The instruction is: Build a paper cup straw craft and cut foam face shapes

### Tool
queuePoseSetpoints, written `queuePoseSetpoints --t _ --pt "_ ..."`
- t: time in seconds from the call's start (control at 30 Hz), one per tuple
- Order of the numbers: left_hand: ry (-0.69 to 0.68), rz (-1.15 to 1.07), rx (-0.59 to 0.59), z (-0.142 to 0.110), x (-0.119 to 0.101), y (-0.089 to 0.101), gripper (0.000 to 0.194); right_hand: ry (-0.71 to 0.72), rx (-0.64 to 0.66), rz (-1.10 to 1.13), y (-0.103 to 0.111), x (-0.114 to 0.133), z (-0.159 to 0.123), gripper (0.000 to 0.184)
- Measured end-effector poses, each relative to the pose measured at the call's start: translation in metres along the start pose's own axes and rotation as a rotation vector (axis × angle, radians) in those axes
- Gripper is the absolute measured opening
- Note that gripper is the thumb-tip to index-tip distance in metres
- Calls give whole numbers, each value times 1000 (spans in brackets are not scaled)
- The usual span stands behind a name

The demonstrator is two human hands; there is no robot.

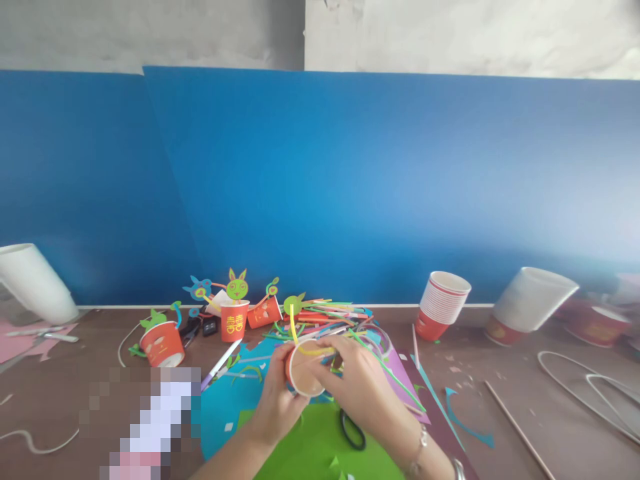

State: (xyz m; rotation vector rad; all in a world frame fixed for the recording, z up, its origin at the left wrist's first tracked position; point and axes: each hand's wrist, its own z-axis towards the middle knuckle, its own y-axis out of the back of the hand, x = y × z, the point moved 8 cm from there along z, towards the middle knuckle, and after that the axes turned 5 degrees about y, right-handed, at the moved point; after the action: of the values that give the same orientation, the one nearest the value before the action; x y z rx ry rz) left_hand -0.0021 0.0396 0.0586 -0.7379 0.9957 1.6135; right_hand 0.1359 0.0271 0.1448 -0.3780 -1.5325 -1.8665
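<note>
A paper cup [303,377] is held between the person's two hands just above the worktable, its open mouth turned toward the wearer. A yellow strip [293,325] rises at the cup's 11 o'clock, and more yellow curves across the rim toward 2 o'clock. With the cup as the clock's centre, the left hand [276,393] curls around its wall from 8 to 9 o'clock, holding it firmly. The right hand [357,373] comes in from 4 o'clock, its bent fingers over the rim and mouth; whether they pinch the yellow strip cannot be told.

Under the hands, green paper [290,453] spreads at 6 o'clock, with a black looped handle [344,429] on it at 5. Blue paper [220,407] lies at 8 to 9 o'clock, and purple paper [397,363] at 3. A heap of coloured strips [330,313] lies at 12 to 1 o'clock.

Farther out at 10 o'clock, an upright red cup [234,321] bears a green eared cutout [237,288]; a tilted red cup [163,345] with green pieces sits nearer 9. A stack of cups [443,307] leans at 2 o'clock. Behind everything, a blue panel [320,187] spans 10 to 2.
</note>
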Motion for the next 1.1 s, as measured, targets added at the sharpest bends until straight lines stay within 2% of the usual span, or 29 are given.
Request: queuePoseSetpoints --t 0.07,0.1,0.23,0.33,0.43,0.57,0.8,0.97,1.1 --pt "-1 50 -32 2 -1 3 54 -5 23 58 6 -6 0 41" --pt "-9 87 -46 2 -1 4 54 -2 22 46 10 -9 0 42" --pt "-33 215 -66 2 3 4 56 1 72 -92 12 -24 -1 16" --pt "-60 237 -63 1 3 2 57 -4 146 -104 2 -31 -2 17" --pt "-107 232 -54 1 -2 2 56 -8 196 -18 -7 -32 -1 18" --pt "-160 218 -16 1 -11 0 55 -99 311 215 -19 -27 -1 11" --pt "-288 239 -19 -3 -20 -2 56 -60 275 237 -27 -16 1 19" --pt "-258 246 -29 -2 -18 -1 58 -70 219 243 -35 -24 2 19" --pt "-285 258 -16 -2 -20 -2 58 -44 261 167 -36 -23 1 17"
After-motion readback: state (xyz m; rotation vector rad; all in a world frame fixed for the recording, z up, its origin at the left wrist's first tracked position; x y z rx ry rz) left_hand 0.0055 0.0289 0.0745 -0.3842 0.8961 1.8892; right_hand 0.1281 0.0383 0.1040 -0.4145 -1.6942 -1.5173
